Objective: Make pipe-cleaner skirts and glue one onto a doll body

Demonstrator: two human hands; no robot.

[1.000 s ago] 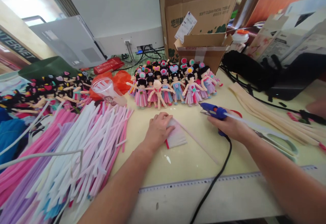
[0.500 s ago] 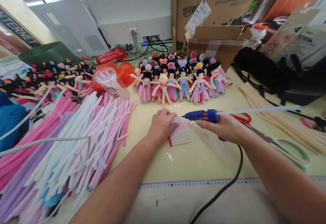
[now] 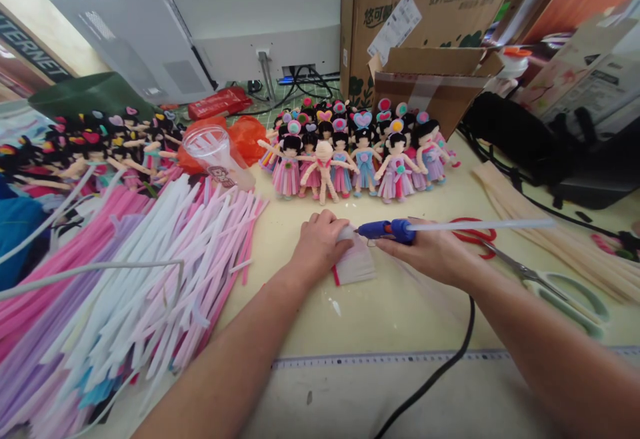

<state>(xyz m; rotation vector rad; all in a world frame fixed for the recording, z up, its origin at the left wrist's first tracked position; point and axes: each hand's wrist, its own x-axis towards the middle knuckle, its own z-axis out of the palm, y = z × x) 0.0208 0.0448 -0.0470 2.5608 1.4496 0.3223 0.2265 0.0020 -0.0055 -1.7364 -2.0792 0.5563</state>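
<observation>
My left hand (image 3: 321,242) pinches the upper left edge of a pale pink-and-white fuzzy panel (image 3: 357,267) with a red strip along its left side. The panel looks like pipe cleaners laid side by side. In my right hand (image 3: 433,252) is a blue hot glue gun (image 3: 383,230), gripped with its nozzle pointing left. That tip is at the panel's top edge by my left thumb; whether it touches I cannot tell. A long clear glue stick (image 3: 480,224) juts from the gun's back, and a black cord (image 3: 435,378) hangs below.
Behind my hands stand several small dolls (image 3: 363,159). Bundles of pipe cleaners (image 3: 165,279) lie at left beside a plastic cup (image 3: 217,156). Red-handled scissors (image 3: 475,234), green-handled scissors (image 3: 575,296) and beige pipe cleaners (image 3: 545,226) are at right. A ruler strip (image 3: 390,359) crosses the front.
My right hand has brought the glue gun left, its nozzle now closer to the panel. More of the red scissor handles shows. My left hand keeps its hold.
</observation>
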